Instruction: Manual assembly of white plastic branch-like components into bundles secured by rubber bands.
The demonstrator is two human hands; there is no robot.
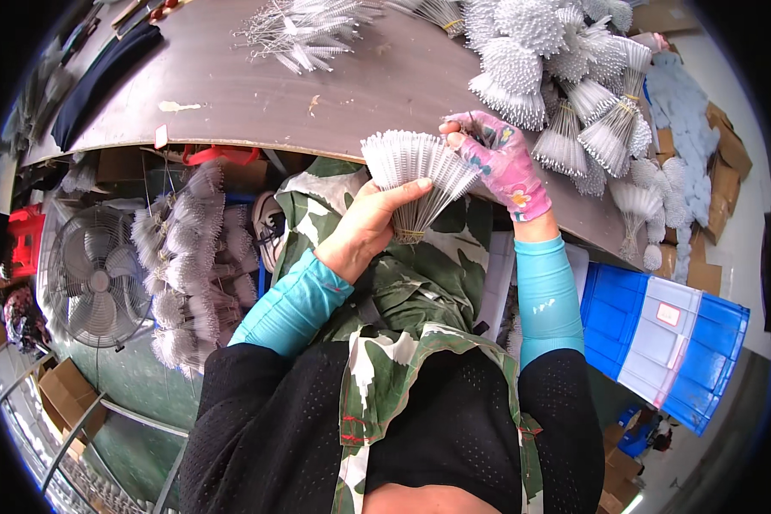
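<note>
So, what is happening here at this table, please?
A person sits at the edge of a brown table and holds a fanned bundle of small white brushes in the bare left hand, gripped near its tied base. The right hand, in a pink flowered glove, pinches one end of the fan at its top. More tied brush bundles are piled on the table to the right, and others hang below on the left beside a fan.
</note>
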